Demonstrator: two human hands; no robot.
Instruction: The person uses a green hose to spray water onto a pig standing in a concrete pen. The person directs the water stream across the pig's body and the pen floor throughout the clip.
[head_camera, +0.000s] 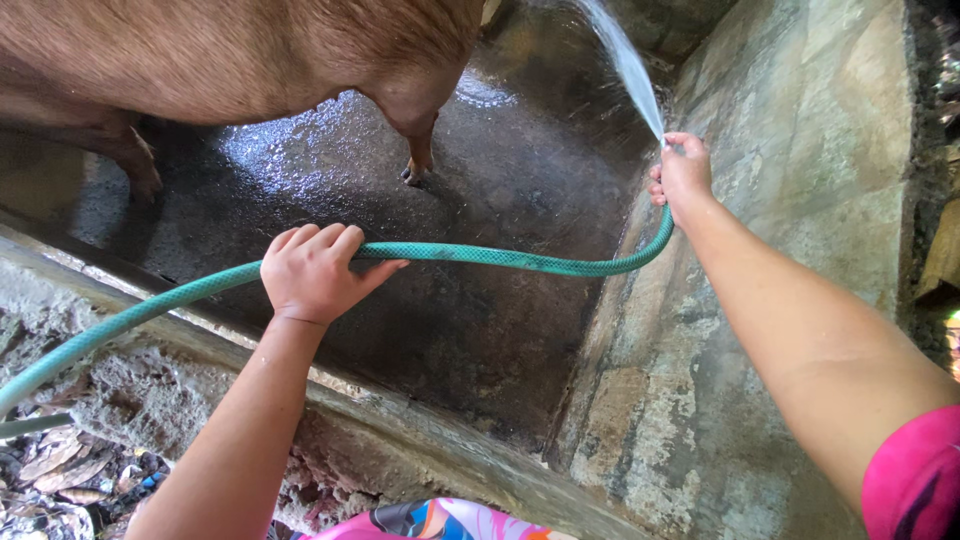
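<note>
From the head camera: you are gripping the green hose (500, 258) mid-length with your left hand (312, 272), fingers curled over it, while your right hand (682, 175) is pinching its end, fanning a water jet (625, 65) into the pen. The concrete floor (480, 300) is glistening wet; the brown pig (230, 55) is looking mostly dry, so rinsing seems only partly done.

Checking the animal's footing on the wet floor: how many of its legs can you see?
2. One brown front leg stands near the middle of the wet dark concrete floor; another brown leg is at the left. The others may be hidden beyond the frame.
</note>
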